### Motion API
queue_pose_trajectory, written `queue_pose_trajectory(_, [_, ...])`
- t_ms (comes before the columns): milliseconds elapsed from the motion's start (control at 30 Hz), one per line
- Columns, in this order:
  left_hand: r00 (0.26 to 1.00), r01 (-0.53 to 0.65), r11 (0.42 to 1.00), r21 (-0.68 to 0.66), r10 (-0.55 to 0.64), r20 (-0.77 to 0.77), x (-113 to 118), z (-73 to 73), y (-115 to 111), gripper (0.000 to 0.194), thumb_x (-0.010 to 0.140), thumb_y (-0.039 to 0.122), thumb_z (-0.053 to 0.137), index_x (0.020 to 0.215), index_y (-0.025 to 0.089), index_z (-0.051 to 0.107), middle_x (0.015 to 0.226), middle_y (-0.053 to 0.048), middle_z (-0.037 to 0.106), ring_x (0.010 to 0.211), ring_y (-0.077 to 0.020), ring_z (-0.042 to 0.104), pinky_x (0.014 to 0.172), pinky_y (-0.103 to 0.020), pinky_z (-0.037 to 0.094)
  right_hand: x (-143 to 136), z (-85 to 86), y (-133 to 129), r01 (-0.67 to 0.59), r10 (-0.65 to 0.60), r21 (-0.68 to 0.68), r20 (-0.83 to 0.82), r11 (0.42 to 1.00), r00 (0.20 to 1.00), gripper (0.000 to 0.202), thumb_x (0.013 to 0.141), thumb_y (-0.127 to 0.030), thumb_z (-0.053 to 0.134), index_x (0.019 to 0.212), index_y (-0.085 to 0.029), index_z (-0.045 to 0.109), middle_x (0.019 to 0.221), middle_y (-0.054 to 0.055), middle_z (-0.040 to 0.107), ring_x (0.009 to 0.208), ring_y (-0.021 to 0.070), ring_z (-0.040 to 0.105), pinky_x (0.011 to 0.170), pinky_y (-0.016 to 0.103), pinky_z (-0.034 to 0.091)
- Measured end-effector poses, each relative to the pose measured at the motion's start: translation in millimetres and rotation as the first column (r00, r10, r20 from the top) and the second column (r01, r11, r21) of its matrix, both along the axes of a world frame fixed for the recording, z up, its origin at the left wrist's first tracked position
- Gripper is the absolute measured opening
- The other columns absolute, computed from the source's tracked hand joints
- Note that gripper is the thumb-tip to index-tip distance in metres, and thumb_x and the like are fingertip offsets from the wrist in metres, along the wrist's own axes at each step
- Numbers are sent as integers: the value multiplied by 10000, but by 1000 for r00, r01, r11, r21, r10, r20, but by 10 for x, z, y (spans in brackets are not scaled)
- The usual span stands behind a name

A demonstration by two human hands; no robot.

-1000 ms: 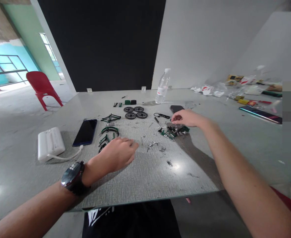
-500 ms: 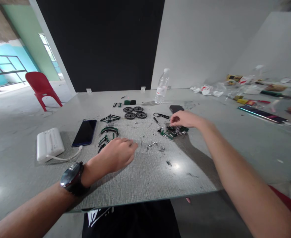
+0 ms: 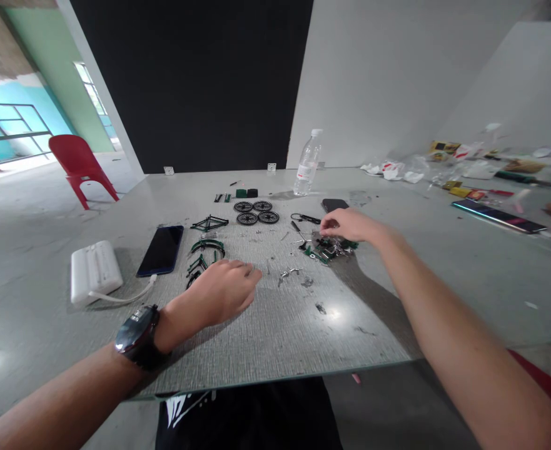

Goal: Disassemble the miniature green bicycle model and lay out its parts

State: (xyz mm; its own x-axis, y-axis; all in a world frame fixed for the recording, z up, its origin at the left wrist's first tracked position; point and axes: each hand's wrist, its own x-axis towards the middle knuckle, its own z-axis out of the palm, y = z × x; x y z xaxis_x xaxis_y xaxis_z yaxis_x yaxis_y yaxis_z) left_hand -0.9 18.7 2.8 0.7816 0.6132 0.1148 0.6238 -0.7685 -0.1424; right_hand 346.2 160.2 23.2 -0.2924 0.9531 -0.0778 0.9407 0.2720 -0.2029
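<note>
Near the back edge of the counter (image 3: 275, 340), a capped clear plastic bottle (image 3: 306, 167) is stood upright; its contents cannot be made out. Between back and front edges, a heap of small parts (image 3: 335, 249) is reached by the right hand (image 3: 343, 224), fingertips drawn together, any grip hidden. Nearer the front edge, the left hand (image 3: 228, 289) is laid loosely curled, its grip unclear.

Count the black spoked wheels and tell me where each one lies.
4, in a two-by-two group: back-left wheel, back-right wheel, front-left wheel, front-right wheel. Any under the left hand would be hidden.
</note>
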Motion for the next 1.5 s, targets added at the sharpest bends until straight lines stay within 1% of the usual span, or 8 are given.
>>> queue_pose_trajectory(267, [1000, 10, 1000, 8, -10, -3, -9, -23, 13, 240, 1013, 230, 404, 1075, 136, 616, 1095, -97, 674, 993, -245, 640, 867, -405, 526, 20, -14, 24, -39, 39, -29, 4, 999, 999, 192, 785, -397, 669, 861, -233, 732, 941, 90, 745, 792, 227, 655, 733, 361, 487])
queue_pose_trajectory(467, [1000, -2, 1000, 6, 2, -16, -5, -15, 8, 236, 1011, 227, 403, 1081, 138, 610, 1069, -90, 676, 978, -241, 644, 861, -401, 526, 7, -35, 35, -17, 19, -40, 51, 999, 999, 156, 839, -356, 615, 862, -227, 700, 939, 86, 729, 787, 219, 645, 724, 359, 466])
queue_pose_trajectory(700, [1000, 24, 1000, 20, -24, 11, -22, -49, 30, 237, 1008, 239, 401, 1080, 143, 604, 1073, -97, 676, 964, -239, 643, 834, -396, 524, -50, 20, -42, 42, -34, 151, -59, 988, 998, 217, 895, -371, 545, 980, -201, 649, 971, 110, 707, 798, 222, 626, 707, 360, 464])
queue_pose_trajectory(833, [999, 29, 999, 20, -30, 32, -24, -48, 33, 224, 1002, 230, 401, 1053, 147, 603, 1036, -95, 681, 967, -232, 643, 843, -392, 517, -278, 95, -126, -20, 70, 209, -233, 978, 970, 263, 895, -378, 559, 1049, -215, 696, 1035, 104, 724, 891, 227, 647, 786, 366, 488])
queue_pose_trajectory(1000, [1000, 18, 1000, 19, -18, 5, -15, -24, 25, 176, 977, 219, 442, 1033, 150, 594, 1032, -92, 681, 951, -235, 647, 838, -388, 515, -706, 213, -277, -71, 159, 289, -294, 955, 943, 289, 916, -401, 549, 1027, -237, 760, 1011, 87, 749, 880, 239, 656, 802, 408, 481])
queue_pose_trajectory(1100, [1000, 13, 1000, 25, -13, -8, -10, -16, 21, 175, 983, 228, 443, 1038, 151, 590, 1033, -91, 681, 947, -234, 648, 834, -384, 516, -976, 226, -294, -193, 285, 296, -309, 935, 908, 256, 907, -370, 563, 991, -241, 769, 1015, 80, 749, 882, 235, 658, 818, 414, 487])
queue_pose_trajectory(1267, [1000, 15, 999, 41, -15, 2, -5, -25, 21, 190, 995, 222, 420, 1040, 151, 591, 1019, -86, 679, 924, -232, 651, 809, -386, 518, -1361, 167, -136, -362, 417, 228, -279, 904, 865, 219, 893, -289, 568, 932, -253, 781, 964, 67, 760, 834, 223, 666, 789, 417, 499])
queue_pose_trajectory(1500, [1000, 29, 999, 42, -30, 7, 0, -20, 28, 192, 984, 205, 425, 1021, 138, 600, 993, -91, 677, 884, -231, 653, 750, -374, 517, -1681, 11, 173, -421, 472, 229, -263, 878, 841, 199, 881, -233, 569, 895, -225, 768, 926, 62, 761, 822, 205, 671, 792, 387, 491])
